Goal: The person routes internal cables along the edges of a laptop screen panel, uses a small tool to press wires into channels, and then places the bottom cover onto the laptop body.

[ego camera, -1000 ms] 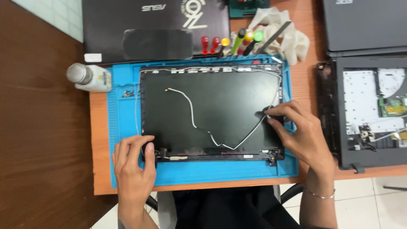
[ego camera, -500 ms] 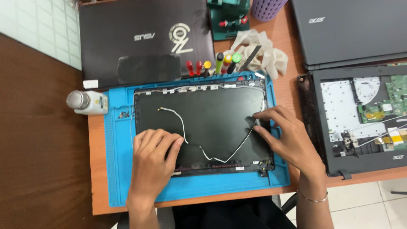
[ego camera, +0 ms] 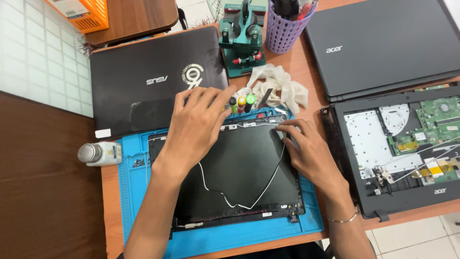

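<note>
1. The left hand [ego camera: 199,127] has moved up from the near edge of the black laptop lid panel [ego camera: 239,168] to its far edge, fingers spread and extended, gripping nothing.
2. The right hand [ego camera: 306,151] stays at the panel's right side, fingers loosely open, resting flat on it.
3. The panel lies flat on the blue mat [ego camera: 139,201], long axis left to right, hinge edge toward the person.

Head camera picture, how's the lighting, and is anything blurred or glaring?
Head view: even, soft light with faint shadows; the left hand and right hand look sharp on the black screen back cover; mild sheen on the closed black laptop; table edges bow slightly, wide-lens distortion.
</note>
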